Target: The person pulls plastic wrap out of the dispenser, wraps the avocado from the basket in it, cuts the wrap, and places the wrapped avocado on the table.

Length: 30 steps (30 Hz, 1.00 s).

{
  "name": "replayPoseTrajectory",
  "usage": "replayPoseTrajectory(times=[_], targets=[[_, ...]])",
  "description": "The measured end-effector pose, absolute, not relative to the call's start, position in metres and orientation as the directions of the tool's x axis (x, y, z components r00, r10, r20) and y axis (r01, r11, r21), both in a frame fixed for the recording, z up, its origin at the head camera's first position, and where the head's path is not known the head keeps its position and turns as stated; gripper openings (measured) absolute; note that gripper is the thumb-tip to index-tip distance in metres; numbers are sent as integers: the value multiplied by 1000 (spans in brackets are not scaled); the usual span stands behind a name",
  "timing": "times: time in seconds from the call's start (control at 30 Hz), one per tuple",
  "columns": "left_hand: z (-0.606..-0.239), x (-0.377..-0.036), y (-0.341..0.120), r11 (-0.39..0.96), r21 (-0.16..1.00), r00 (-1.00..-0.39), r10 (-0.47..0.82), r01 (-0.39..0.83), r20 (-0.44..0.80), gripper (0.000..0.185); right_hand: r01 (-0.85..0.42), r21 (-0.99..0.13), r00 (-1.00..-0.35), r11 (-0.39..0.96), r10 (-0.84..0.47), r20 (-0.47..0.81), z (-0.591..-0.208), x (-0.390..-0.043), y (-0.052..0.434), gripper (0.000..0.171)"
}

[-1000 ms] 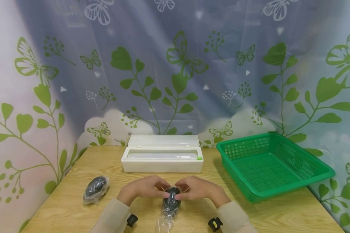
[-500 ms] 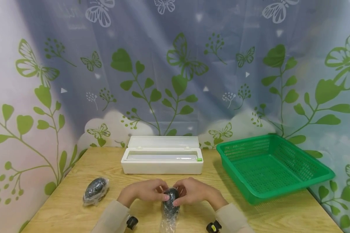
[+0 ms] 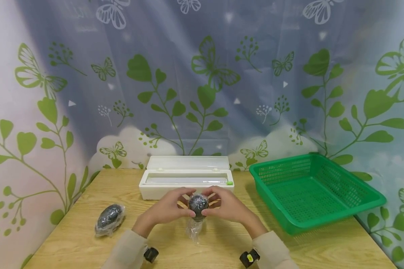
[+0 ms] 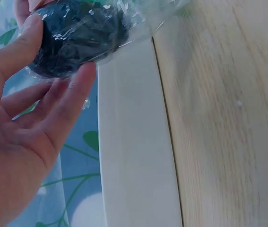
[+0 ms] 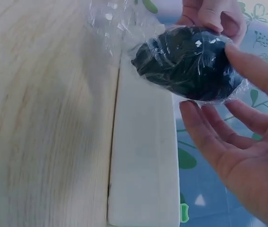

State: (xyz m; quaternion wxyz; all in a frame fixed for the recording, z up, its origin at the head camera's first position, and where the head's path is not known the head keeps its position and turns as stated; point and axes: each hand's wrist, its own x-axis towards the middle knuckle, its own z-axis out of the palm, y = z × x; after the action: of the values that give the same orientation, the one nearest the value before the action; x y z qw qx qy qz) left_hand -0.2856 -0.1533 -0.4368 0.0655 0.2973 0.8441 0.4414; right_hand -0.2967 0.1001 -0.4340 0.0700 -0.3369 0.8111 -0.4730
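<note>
Since a second ago both hands have lifted the wrapped dark object off the tabletop, and it is now held in the air in front of the white box instead of lying near the table's front edge.

Largest is the wooden table [image 3: 87, 239], backed by a leaf-and-butterfly curtain [image 3: 202, 74]. On the right stands a green plastic basket [image 3: 367, 203]. At the back middle sits a white cling-film dispenser box [image 3: 155, 188] with its lid open. At the left front lies another dark avocado-like object in clear film [image 3: 110, 218].

The left hand [image 3: 166, 209] and right hand [image 3: 227, 205] pinch the wrapped dark object [image 3: 198, 203] between thumbs and fingertips from either side. A loose tail of cling film [image 3: 192, 231] hangs below it, above the table.
</note>
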Motion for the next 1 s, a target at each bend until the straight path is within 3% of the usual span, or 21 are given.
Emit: replayPoseTrajectory(times=[0.37, 0.57, 0.77, 1.0], targets=[[-435, -283, -151, 362, 803, -817, 521, 473, 247, 60, -489, -823, -759, 289, -605, 239, -428, -295, 100, 49], [-434, -285, -150, 373, 801, -817, 527, 469, 233, 65, -513, -810, -753, 284, -602, 266, -427, -295, 98, 50], [-436, -286, -149, 421, 757, -801, 557, 499, 218, 52, -524, -793, -744, 312, -620, 248, -428, -293, 98, 57], [-438, -282, -147, 443, 739, -800, 561, 507, 213, 58, -546, -798, -689, 257, -679, 252, -431, -293, 101, 30]])
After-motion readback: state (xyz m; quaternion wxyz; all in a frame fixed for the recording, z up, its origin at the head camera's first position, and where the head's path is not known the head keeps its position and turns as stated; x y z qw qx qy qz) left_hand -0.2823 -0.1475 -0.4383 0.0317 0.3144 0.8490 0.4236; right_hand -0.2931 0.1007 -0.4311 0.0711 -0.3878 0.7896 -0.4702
